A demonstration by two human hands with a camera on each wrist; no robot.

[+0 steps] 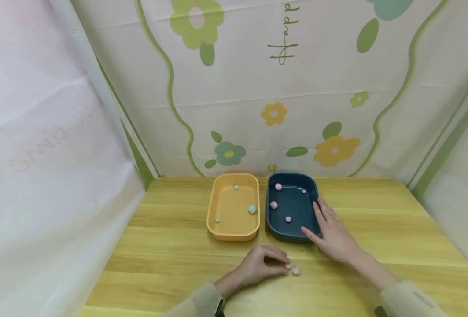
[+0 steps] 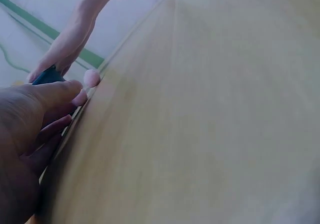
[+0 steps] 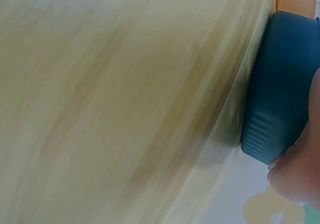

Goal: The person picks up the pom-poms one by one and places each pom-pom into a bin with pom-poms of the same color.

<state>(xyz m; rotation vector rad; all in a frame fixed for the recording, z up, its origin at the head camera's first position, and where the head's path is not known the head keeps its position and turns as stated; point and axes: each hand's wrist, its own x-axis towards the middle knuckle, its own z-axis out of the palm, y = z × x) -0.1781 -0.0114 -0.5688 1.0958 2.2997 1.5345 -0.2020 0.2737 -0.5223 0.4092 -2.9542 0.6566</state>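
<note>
Near the table's front my left hand (image 1: 259,265) pinches a small pink ball (image 1: 287,267) between thumb and fingertips. Just right of it, a second pink ball (image 1: 296,271) lies on the wood; the left wrist view shows both the pinched ball (image 2: 80,98) and the loose ball (image 2: 92,78) close together. My right hand (image 1: 334,235) rests with spread fingers on the right side of a dark blue tray (image 1: 293,237). Several pink balls, one of them a larger ball (image 1: 278,186), lie inside that tray. In the right wrist view, the hand (image 3: 300,159) touches the tray's wall (image 3: 280,79).
Left of the blue tray stands a yellow tray (image 1: 235,237) holding three pale green balls, the biggest ball (image 1: 252,209) near its right wall. Both trays sit toward the back of the wooden table (image 1: 170,246). A flower-printed cloth (image 1: 234,88) hangs behind.
</note>
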